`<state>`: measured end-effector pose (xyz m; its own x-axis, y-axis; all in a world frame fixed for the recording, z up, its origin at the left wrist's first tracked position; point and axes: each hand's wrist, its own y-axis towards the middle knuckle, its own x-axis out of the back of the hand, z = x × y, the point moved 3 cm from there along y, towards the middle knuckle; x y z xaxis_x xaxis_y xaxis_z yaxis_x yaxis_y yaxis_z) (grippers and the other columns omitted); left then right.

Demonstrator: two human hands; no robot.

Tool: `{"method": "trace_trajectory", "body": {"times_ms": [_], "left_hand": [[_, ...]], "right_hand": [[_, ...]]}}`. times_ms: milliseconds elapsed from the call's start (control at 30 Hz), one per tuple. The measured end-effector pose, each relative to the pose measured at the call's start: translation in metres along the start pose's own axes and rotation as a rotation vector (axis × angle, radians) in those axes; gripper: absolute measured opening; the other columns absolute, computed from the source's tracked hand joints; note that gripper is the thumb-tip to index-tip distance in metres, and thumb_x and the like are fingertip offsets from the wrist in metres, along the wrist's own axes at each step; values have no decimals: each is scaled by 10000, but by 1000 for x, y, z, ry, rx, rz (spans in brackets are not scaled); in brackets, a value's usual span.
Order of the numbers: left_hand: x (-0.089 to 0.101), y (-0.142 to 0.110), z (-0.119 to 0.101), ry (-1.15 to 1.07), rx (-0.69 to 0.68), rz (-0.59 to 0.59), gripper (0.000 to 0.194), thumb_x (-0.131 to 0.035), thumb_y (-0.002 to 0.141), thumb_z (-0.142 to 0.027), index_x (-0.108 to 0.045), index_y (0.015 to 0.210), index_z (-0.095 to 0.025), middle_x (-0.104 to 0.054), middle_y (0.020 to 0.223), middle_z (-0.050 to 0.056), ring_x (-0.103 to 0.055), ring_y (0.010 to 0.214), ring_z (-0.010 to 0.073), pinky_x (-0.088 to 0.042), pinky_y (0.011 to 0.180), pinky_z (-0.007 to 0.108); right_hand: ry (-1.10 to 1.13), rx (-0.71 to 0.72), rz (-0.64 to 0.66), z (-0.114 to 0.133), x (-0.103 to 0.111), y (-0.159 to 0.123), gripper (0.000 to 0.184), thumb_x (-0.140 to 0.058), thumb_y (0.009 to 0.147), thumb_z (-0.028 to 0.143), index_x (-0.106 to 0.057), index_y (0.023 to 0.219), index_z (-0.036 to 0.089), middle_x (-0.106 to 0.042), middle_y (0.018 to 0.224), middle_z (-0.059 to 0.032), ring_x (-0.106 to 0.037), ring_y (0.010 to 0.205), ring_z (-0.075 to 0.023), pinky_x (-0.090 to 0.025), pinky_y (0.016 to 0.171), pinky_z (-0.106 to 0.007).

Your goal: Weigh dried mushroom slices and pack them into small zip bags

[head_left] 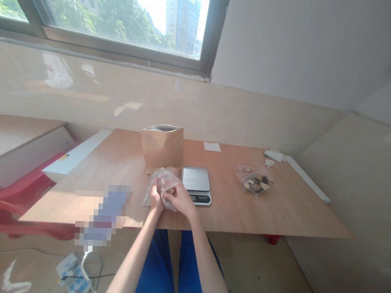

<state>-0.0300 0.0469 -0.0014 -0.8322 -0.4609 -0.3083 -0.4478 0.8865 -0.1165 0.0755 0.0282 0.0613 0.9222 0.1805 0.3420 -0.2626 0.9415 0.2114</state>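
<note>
A light wooden table fills the view — on it stand an upright brown kraft-paper pouch, a flat silver digital scale and, farther right, a clear zip bag of brown-and-pale chunks. Just left of the scale, a crumpled clear plastic bag is bunched between the left grip and right grip — both curled closed on it, a small brownish piece showing beside the right fingers.

Left hand, right hand gripping plastic bag, digital scale beside
</note>
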Motion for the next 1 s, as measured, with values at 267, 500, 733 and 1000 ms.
{"method": "trace_trajectory", "body": {"times_ms": [267, 500, 733, 1000], "left_hand": [[-12, -19, -15, -2, -54, 175, 338, -551, 698, -412, -651, 925, -182, -677, 872, 82, -629, 829, 234, -507, 670, 307], [-22, -55, -31, 37, 153, 617, 574, -584, 592, -195, -568, 1165, -226, -535, 1293, 70, -598, 979, 233, -510, 740, 304], [-12, -76, -38, 101, 175, 664, 515, -653, 677, -292, -573, 1178, -202, -573, 1250, 90, -592, 1011, 217, -462, 858, 313], [-9, -65, -44, 194, 89, 483, 455, -638, 667, -374, -615, 1055, -137, -687, 965, 87, -614, 937, 215, -463, 828, 317]], "right_hand": [[188, -129, -415, -21, 26, -8, 202, -533, 765, 288, -444, 926, 203, -620, 852, -30, -614, 751, -166, -509, 701, -308], [477, -219, -581, -30, 46, -24, 290, -580, 697, 341, -462, 930, 213, -617, 968, -45, -624, 819, -172, -509, 693, -299], [545, -288, -500, -31, 57, -36, 133, -522, 674, 280, -491, 788, 219, -545, 728, 36, -538, 627, -119, -438, 542, -214], [428, -313, -162, -22, 44, -41, 78, -428, 729, 272, -474, 723, 209, -415, 590, 63, -370, 495, -93, -309, 468, -202]]}}
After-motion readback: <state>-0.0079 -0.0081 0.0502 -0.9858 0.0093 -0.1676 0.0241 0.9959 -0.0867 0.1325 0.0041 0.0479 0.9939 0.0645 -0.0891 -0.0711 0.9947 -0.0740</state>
